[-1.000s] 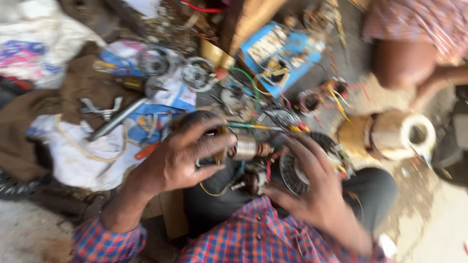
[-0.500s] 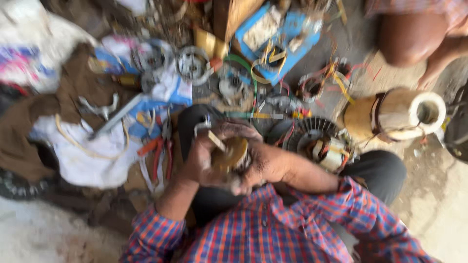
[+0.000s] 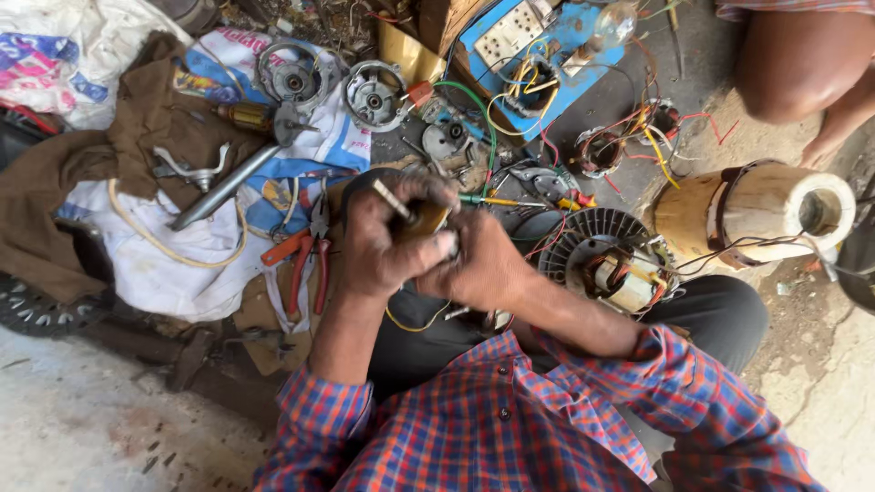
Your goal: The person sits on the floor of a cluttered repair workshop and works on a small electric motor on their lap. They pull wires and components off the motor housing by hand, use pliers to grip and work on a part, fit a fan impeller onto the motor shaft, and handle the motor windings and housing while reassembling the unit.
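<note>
pliers (image 3: 305, 251) left of hands, finned motor housing (image 3: 609, 260) right, bare floor (image 3: 82, 428) lower left

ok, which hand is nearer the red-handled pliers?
Left. The left hand is just right of the pliers, clasping a small motor part. The right hand sits beyond it, farther from them.

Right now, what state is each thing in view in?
left hand: closed on the small motor part
right hand: gripping it too
small motor part: held up, shaft sticking out
pliers: lying on cloth, handles apart
stator: on the lap, windings exposed
wooden cylinder: lying on its side
</note>
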